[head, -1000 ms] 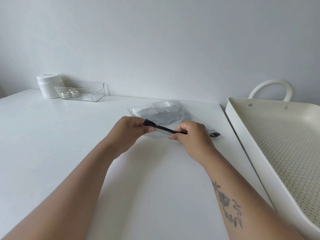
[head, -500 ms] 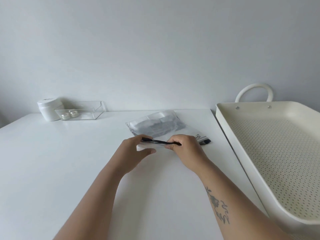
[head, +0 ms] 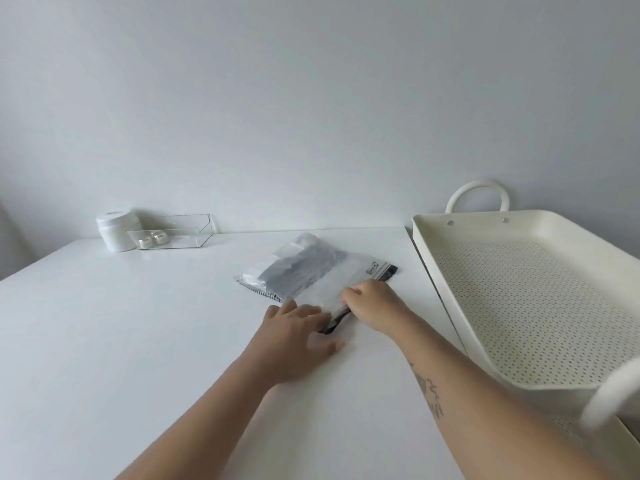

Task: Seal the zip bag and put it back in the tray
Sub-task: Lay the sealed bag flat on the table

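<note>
A clear zip bag (head: 304, 271) with a black zip strip and dark and white contents lies flat on the white table (head: 121, 341), left of the tray. My left hand (head: 294, 327) rests flat on the table with its fingers on the bag's near corner. My right hand (head: 372, 303) presses down on the black zip strip at the bag's near edge, fingers curled over it. The cream perforated tray (head: 429, 244) with loop handles stands at the right, with nothing in it.
A white jar (head: 116, 232) and a clear plastic box (head: 173, 233) holding two small pale objects stand at the back left against the wall. The tray's near handle (head: 609, 393) juts out at the lower right.
The bag, pinched and lifted slightly at its zip edge before, now lies flat. Both hands have gone from pinching the strip to pressing on it. The view has tilted up.
</note>
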The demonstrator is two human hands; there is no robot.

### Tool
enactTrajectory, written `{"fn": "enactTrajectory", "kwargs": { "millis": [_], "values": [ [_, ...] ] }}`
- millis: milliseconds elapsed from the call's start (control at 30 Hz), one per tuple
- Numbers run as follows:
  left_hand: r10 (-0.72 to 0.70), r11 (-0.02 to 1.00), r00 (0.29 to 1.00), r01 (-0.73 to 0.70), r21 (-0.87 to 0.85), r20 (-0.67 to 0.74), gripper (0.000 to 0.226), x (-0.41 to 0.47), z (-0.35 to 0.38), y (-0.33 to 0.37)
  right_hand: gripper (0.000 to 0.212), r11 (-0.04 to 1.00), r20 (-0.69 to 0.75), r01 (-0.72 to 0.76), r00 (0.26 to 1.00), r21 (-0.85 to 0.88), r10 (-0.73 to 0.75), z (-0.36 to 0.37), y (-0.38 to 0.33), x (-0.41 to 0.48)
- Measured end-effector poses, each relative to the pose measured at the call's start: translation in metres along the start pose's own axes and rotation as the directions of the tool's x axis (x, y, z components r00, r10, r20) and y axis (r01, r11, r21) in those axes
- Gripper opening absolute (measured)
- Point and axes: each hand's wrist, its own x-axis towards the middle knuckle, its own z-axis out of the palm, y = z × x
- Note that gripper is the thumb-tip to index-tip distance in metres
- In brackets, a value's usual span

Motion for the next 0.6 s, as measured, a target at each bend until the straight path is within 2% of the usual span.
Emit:
{"fn": "enactTrajectory", "kwargs": {
  "millis": [100,167,233,300,333,433,500,600],
  "values": [
    [0.101,0.994,0.995,-0.1,-0.032,0.012,0.068,-0.01,-0.006,0.022,0.017,0.991,-0.037,0.014,0.999,-0.131,-0.019,-0.005,-0.004,-0.003],
    [0.118,0.99,0.992,-0.121,-0.066,-0.04,0.063,-0.009,-0.013,0.029,0.033,0.972,-0.025,0.043,0.998,-0.233,-0.05,-0.003,-0.003,-0.005],
    [0.077,0.994,0.985,-0.087,-0.062,-0.157,0.049,-0.001,-0.02,0.026,0.049,0.939,-0.011,0.089,0.995,-0.333,-0.098,0.003,0.001,-0.008],
    [-0.018,0.999,0.971,0.01,-0.037,-0.237,0.036,0.008,-0.026,0.014,0.056,0.903,0.035,0.139,0.99,-0.407,-0.137,0.011,0.007,-0.014],
    [-0.072,0.997,0.971,0.071,-0.009,-0.226,0.035,0.013,-0.027,0.005,0.058,0.893,0.058,0.157,0.988,-0.423,-0.147,0.015,0.012,-0.016],
    [-0.231,0.97,0.972,0.234,0.066,-0.051,0.044,0.02,-0.023,-0.02,0.061,0.899,0.082,0.178,0.984,-0.4,-0.158,0.016,0.023,-0.02],
    [-0.283,0.957,0.959,0.282,0.062,0.012,0.038,0.017,-0.02,-0.03,0.058,0.899,0.107,0.173,0.984,-0.403,-0.142,0.01,0.03,-0.02],
    [-0.297,0.95,0.955,0.294,0.108,0.012,0.036,0.009,-0.017,-0.03,0.053,0.892,0.125,0.148,0.987,-0.427,-0.104,-0.001,0.03,-0.017]
  ]
}}
